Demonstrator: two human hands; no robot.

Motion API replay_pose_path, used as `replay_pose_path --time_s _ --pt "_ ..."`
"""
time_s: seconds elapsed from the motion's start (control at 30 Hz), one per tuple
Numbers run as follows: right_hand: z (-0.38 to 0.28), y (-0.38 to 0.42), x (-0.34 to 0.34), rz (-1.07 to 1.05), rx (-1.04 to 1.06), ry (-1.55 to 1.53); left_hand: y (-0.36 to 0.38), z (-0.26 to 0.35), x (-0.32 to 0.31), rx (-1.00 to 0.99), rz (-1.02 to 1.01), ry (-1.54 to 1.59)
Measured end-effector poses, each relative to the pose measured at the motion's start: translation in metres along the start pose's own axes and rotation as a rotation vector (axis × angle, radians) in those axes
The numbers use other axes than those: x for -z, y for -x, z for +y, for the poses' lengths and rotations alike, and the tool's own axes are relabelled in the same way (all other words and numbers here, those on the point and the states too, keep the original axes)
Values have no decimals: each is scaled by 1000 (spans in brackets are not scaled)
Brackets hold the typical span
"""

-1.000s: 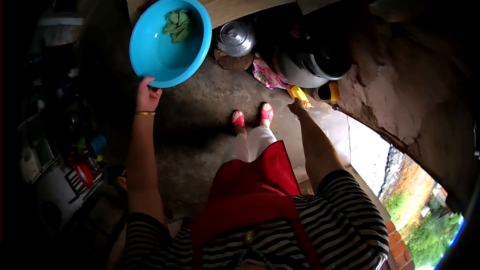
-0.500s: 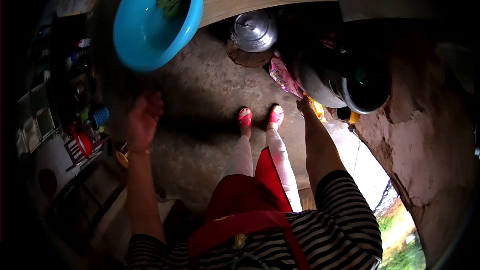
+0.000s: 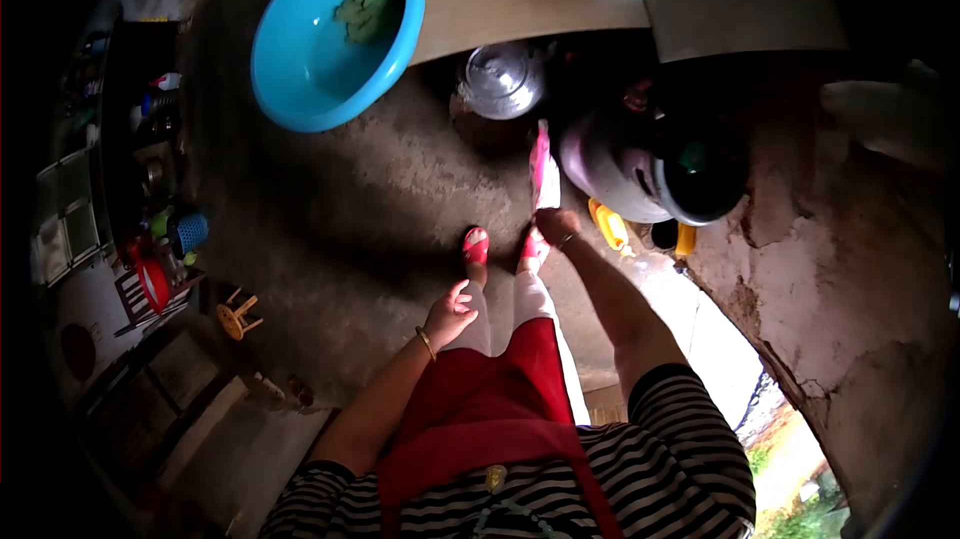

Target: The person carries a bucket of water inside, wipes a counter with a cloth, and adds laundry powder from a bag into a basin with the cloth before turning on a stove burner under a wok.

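Observation:
My right hand (image 3: 556, 227) is closed on the end of a pink and white plastic packet (image 3: 543, 169). The packet hangs in front of my right foot, beside a large metal pot (image 3: 610, 174); its print is too blurred to read. My left hand (image 3: 453, 316) hovers over my legs, just above the red apron (image 3: 470, 389). Its fingers are loosely bent and apart, with nothing visible in them.
A blue basin (image 3: 310, 59) with green leaves (image 3: 366, 7) sits at the wooden table's edge (image 3: 480, 19). Under the table stands a lidded metal pot (image 3: 503, 81). A yellow bottle (image 3: 608, 226) lies near the wall. A small wooden stool (image 3: 238, 315) is at left.
My right hand has pulled the pink packet left, away from beside the large pot. My left hand has swung right and back towards my body. The view has shifted slightly.

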State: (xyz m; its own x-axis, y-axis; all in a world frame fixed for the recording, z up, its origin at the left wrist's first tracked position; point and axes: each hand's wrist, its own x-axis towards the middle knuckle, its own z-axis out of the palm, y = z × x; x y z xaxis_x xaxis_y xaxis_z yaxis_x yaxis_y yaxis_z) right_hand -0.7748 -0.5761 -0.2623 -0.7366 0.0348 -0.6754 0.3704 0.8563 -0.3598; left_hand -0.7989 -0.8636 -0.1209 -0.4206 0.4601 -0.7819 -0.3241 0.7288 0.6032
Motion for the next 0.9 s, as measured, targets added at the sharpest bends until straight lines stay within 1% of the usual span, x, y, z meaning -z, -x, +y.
replay_pose_path --time_s 0.03,0.07,0.1,0.13,0.17,0.2,0.23,0.3,0.37,0.4,0.43,0.53,0.63,0.7,0.73,0.77,0.83,0.9 --pt "-17 10 15 -47 -7 -71 0 -5 -2 -49 42 -71" --pt "-12 -16 -50 119 73 -159 1 -5 -4 -107 92 -138" --pt "-28 8 -22 157 160 -144 -3 -7 -4 -173 152 -205" --pt "-54 47 24 193 251 -125 -2 -14 -1 -221 186 -263" --pt "-83 92 74 214 253 -325 2 -25 2 -252 195 -322" --pt "-95 104 70 271 261 -432 7 -36 5 -275 200 -384" --pt "-110 125 81 229 305 -690 13 -41 8 -298 212 -441" --pt "-160 192 143 135 265 -927 33 -33 17 -334 280 -548" --pt "-199 239 172 122 364 -1063 53 -10 31 -405 346 -616" --pt "-221 267 203 116 408 -1057 62 -3 35 -431 372 -638" --pt "-242 292 228 106 450 -1053 70 7 42 -468 402 -625" --pt "-291 318 253 153 752 -985 96 34 66 -589 500 -531" --pt "-339 337 269 77 937 -997 122 67 96 -705 588 -390" --pt "-369 358 297 88 1036 -981 142 84 114 -779 633 -294" --pt "-385 365 306 31 966 -1073 151 94 124 -818 649 -239" --pt "-395 371 319 75 986 -1025 161 101 132 -854 658 -186" --pt "-418 385 344 93 981 -1065 176 122 150 -937 659 -62" --pt "-437 389 360 90 1025 -1070 193 142 167 -1008 631 51"
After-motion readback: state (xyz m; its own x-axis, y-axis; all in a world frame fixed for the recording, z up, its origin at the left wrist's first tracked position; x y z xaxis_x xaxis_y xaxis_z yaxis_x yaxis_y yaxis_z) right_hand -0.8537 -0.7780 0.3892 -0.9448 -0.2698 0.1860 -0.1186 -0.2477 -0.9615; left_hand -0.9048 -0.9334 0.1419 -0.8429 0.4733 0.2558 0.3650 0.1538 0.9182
